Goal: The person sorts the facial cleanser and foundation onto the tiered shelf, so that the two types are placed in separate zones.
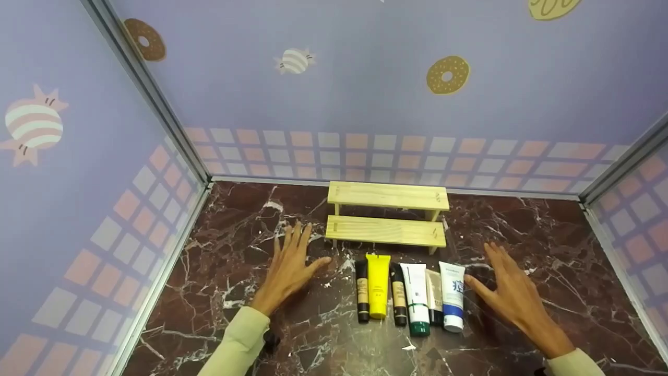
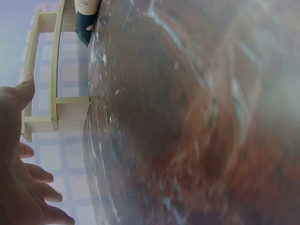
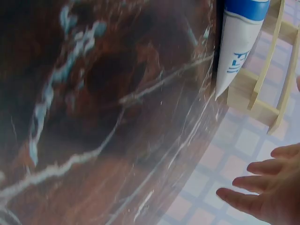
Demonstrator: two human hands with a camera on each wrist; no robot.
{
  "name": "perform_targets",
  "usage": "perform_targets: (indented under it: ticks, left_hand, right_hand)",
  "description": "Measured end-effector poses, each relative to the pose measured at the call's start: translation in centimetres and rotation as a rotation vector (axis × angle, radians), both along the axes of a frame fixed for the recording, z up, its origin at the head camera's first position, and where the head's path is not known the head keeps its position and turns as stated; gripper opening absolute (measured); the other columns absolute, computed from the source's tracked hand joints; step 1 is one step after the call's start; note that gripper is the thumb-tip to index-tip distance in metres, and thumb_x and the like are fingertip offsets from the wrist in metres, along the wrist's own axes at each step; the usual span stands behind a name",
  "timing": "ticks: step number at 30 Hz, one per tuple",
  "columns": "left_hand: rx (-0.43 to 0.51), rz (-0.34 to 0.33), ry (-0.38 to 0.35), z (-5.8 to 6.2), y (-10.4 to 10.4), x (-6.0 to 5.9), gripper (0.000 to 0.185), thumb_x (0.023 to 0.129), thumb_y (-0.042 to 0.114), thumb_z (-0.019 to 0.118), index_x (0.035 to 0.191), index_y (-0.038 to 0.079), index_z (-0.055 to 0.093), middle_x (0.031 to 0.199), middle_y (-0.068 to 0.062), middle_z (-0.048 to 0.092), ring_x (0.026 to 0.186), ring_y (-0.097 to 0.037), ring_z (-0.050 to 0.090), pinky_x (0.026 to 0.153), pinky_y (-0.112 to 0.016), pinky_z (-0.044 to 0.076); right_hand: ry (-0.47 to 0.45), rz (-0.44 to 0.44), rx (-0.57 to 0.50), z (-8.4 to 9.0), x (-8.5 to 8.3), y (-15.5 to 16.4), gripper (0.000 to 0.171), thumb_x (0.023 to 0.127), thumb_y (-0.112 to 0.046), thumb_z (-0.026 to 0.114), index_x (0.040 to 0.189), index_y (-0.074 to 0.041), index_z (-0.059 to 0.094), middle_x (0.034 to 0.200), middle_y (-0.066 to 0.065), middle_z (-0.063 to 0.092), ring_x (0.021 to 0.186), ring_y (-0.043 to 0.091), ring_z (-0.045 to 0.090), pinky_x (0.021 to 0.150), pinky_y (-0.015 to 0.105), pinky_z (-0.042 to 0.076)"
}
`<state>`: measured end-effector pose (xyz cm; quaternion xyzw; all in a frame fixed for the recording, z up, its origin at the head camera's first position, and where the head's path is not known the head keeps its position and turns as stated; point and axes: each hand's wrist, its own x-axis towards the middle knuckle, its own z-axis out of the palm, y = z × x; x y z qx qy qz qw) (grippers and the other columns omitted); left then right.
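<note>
Two bare hands lie spread on a dark red marble worktop [image 1: 219,245], neither grip holding anything. The left hand [image 1: 288,267] rests palm down with its fingers straight and fanned wide, thumb pointing toward a row of tubes. The right hand [image 1: 514,295] mirrors it on the other side, fingers likewise straight and parted, its thumb just beside the white tube with blue lettering [image 1: 452,295]; whether thumb and tube touch cannot be told. Pale green sleeves cover both wrists.

Between the hands six cosmetic tubes lie side by side, caps toward the person. From the left hand outward they run: a slim black and tan tube [image 1: 362,290], a yellow tube [image 1: 378,285], a second black and tan tube [image 1: 399,295], a white tube with a dark green cap [image 1: 417,298], a beige tube [image 1: 434,293] partly tucked behind its neighbours, then the white and blue one.

Just beyond the row stands a two-step rack of pale wood [image 1: 386,231], its lower step near the tube ends and its upper step against the back wall. The left wrist view shows the rack's end frame [image 2: 56,112] close to the thumb.

Lilac walls [image 1: 365,78] printed with doughnuts, striped sweets and a band of pink and white squares enclose the worktop on three sides.
</note>
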<state>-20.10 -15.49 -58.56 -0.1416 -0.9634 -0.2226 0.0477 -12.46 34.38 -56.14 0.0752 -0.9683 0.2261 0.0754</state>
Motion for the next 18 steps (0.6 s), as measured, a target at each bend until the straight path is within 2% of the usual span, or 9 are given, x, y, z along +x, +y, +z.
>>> perform_targets:
  ticks: [4,8,12,18]
  left_hand:
    - [0.111,0.008,-0.005,-0.3,0.3,-0.2,0.1,0.102,0.064,0.069,0.171,0.001,0.034,0.176,-0.029,0.028,0.163,-0.051,0.027,0.132,-0.074,0.019]
    - [0.216,0.019,0.002,-0.7,0.6,-0.4,0.094,0.102,0.055,0.075,0.169,0.0,0.039,0.174,-0.027,0.035,0.162,-0.05,0.03,0.131,-0.068,0.027]
    - [0.303,0.035,0.0,-1.0,1.0,-0.5,0.091,0.101,0.049,0.079,0.169,0.004,0.04,0.173,-0.025,0.039,0.161,-0.049,0.033,0.127,-0.069,0.035]
    - [0.445,0.058,0.011,-1.8,1.8,-0.6,0.086,0.099,0.042,0.084,0.167,0.004,0.045,0.166,-0.035,0.042,0.155,-0.053,0.041,0.125,-0.07,0.038]
  right_hand:
    - [0.028,-0.03,-0.06,-0.2,0.4,-0.7,0.087,0.102,-0.043,0.079,0.165,0.003,0.042,0.161,0.04,0.044,0.139,0.066,0.049,0.102,0.089,0.043]
    - [0.063,-0.039,-0.094,-0.5,0.5,-1.3,0.078,0.102,-0.038,0.081,0.161,0.002,0.05,0.154,0.041,0.052,0.133,0.065,0.055,0.097,0.087,0.049]
    - [0.079,-0.03,-0.093,-0.9,0.7,-1.6,0.073,0.101,-0.035,0.081,0.156,0.004,0.055,0.151,0.039,0.056,0.134,0.062,0.055,0.101,0.084,0.049]
    - [0.068,-0.026,-0.102,-1.5,1.3,-2.0,0.07,0.1,-0.034,0.082,0.151,0.007,0.059,0.148,0.037,0.059,0.133,0.06,0.058,0.106,0.08,0.048]
